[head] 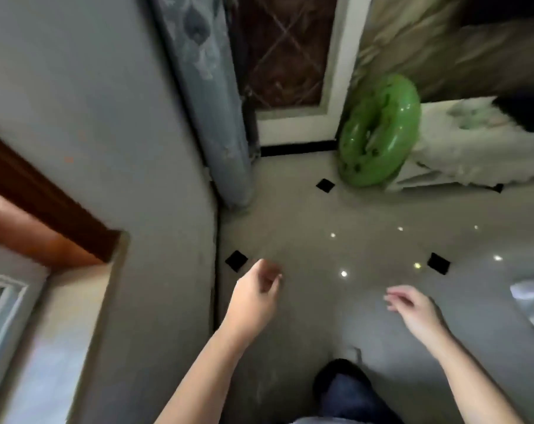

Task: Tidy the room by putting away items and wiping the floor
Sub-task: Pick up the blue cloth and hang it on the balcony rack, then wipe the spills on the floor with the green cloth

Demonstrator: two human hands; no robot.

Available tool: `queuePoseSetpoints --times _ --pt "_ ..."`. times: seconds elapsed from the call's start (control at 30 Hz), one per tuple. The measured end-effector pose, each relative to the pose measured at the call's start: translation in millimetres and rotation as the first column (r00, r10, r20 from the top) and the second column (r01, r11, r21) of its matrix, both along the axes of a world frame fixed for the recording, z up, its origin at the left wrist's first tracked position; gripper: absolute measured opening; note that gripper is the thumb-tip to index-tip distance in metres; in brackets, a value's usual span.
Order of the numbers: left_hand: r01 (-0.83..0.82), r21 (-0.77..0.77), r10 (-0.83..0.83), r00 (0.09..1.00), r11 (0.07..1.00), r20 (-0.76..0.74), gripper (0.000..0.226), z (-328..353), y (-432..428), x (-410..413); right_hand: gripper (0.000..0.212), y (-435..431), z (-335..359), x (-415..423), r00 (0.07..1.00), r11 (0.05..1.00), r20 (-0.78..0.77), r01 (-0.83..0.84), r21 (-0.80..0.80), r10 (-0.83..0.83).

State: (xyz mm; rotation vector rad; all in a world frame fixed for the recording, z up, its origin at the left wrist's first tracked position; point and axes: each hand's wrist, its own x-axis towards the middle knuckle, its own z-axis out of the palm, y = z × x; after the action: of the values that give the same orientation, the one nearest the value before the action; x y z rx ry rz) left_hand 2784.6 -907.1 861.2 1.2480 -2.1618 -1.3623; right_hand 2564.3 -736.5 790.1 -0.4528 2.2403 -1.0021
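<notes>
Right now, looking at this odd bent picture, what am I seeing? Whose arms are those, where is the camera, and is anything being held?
There is no machine here. A person wears one wide-angle camera on the head, looking forward and down, which bends the walls. The two bare arms are that person's own. The left hand and the right hand hang over the glossy tiled floor, and both look empty, fingers loosely curled. The picture is blurred, so something tiny could be missed. A green inflatable swim ring stands on edge in the corner, leaning against a white cabinet. A blue-grey curtain hangs beside a dark window. The dark shape at the bottom is probably the person's foot.
</notes>
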Motion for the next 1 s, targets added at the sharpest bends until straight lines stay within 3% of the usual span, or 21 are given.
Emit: queuePoseSetpoints --times 0.17,0.27,0.37,0.5,0.6,0.73,0.83,0.9,1.0 --pt "0.252 0.076 -0.255 0.966 0.965 0.029 0.023 -25.2 17.7 -158.2 0.016 88.8 -34.2 -101.0 0.936 0.944 0.131 0.33 -0.013 -0.326" --pt "0.322 0.153 -0.339 0.935 0.934 0.108 0.02 -48.3 35.3 -251.1 0.01 143.3 -50.6 -143.2 0.808 0.844 0.263 0.533 0.058 -0.528" --pt "0.311 0.284 -0.372 0.907 0.907 0.197 0.023 -79.5 45.7 -321.3 0.019 190.5 -69.4 -169.0 0.63 0.712 0.355 0.68 0.177 -0.69" --pt "0.161 0.458 -0.364 0.842 0.874 0.399 0.012 -116.0 49.1 -382.3 0.013 232.9 -82.1 -181.3 0.452 0.589 0.408 0.74 0.326 -0.793" --pt "0.057 0.484 -0.343 0.777 0.873 0.528 0.013 -139.6 45.7 -417.4 0.015 251.4 -90.0 -194.0 0.33 0.501 0.441 0.787 0.36 -0.835" --pt "0.062 0.489 -0.402 0.663 0.87 0.631 0.023 -167.3 32.9 -477.7 0.026 260.1 -105.7 -234.3 0.159 0.386 0.462 0.805 0.451 -0.873" --pt "0.105 0.517 -0.474 0.58 0.85 0.663 0.013 -179.5 28.7 -554.9 0.015 249.4 -110.5 -306.6 0.132 0.365 0.475 0.821 0.44 -0.87" --pt "0.15 0.527 -0.518 0.529 0.837 0.672 0.012 -183.8 25.5 -615.1 0.018 240.9 -110.0 -367.7 0.164 0.377 0.448 0.814 0.441 -0.879" --pt "0.17 0.55 -0.545 0.539 0.818 0.643 0.017 -182.5 23.5 -709.2 0.013 223.7 -93.5 -470.4 0.256 0.435 0.422 0.802 0.41 -0.87"
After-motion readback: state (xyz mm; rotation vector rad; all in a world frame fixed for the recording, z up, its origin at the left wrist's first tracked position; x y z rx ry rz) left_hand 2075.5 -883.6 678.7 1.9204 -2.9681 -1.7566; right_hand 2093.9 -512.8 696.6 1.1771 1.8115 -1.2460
